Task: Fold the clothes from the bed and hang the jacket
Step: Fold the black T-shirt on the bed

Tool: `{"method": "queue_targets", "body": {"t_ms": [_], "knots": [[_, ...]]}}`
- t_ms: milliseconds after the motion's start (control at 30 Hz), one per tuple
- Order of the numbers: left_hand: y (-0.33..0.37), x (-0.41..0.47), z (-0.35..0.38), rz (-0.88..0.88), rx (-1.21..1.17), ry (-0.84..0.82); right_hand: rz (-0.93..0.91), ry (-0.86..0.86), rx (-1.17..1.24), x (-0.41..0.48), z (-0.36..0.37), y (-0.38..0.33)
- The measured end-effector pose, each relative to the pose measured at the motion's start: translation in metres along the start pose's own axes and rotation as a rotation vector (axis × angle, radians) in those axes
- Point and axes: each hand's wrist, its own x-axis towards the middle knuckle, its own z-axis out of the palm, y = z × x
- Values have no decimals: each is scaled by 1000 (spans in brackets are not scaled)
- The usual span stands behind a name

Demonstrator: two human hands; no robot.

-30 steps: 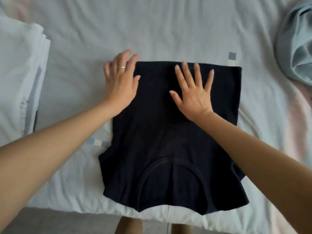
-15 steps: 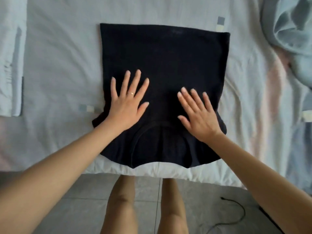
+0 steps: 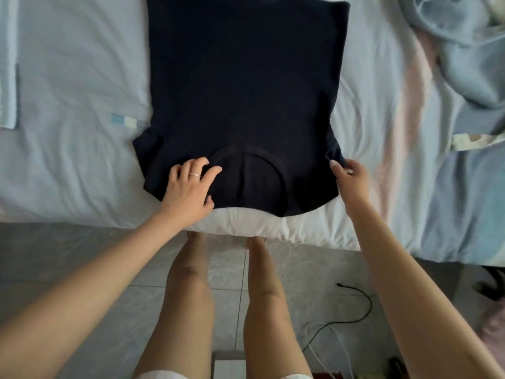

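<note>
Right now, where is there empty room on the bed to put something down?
Widest bare sheet: between the dark shirt and the pale folded stack on the left. A narrower strip lies between the shirt and the crumpled blue clothes. Crowded: the shirt's near edge, with left hand and right hand.

The dark navy cotton T-shirt (image 3: 240, 77) is running out past the top edge, so its far hem is not showing. My right hand (image 3: 351, 179) is hiding its fingertips behind the sleeve corner, so I cannot tell the grip. The left edge is cutting the white folded pile (image 3: 8, 64), and the top and right edges are cutting the crumpled pale blue garment (image 3: 464, 56). A dark shape (image 3: 492, 283) on the floor is too dim to name.
</note>
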Motion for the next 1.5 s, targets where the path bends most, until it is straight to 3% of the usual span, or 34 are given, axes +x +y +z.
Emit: {"method": "queue_targets", "body": {"t_ms": [100, 200, 634, 700, 800, 867, 1067, 1134, 1234, 1300, 1367, 1434, 1500], "knots": [[5, 0, -3, -93, -27, 38, 41, -30, 52, 3, -4, -6], [10, -4, -6, -103, -34, -43, 77, -17, 150, 8, -15, -9], [20, -2, -23, -333, 41, -282, -8, -22, 31, 13, -27, 2], [33, -4, -20, -268, 86, -134, -75, -48, -7, 11, -31, 5], [60, -7, -5, 29, 50, 66, -142, -98, -16, 10, -34, 8], [73, -5, 3, 80, 39, -6, -190, -105, -26, 9, -37, 4], [94, 19, -24, -102, 56, -474, -292, -56, -123, 6, -39, -17], [103, 31, -38, -91, -220, -359, -358, 18, -233, -8, -29, -29], [123, 57, -46, -242, -1128, -147, -575, -14, -326, -40, -11, -47], [134, 74, -45, -432, -1746, -192, -691, -155, -331, -56, -3, -55], [137, 83, -39, -658, -2183, -239, -652, -234, -248, -52, 1, -66], [135, 85, -29, -764, -2298, -176, -635, -225, -225, -25, 6, -74], [136, 83, -16, -760, -2068, -91, -757, -250, -481, 10, 12, -84]]}}
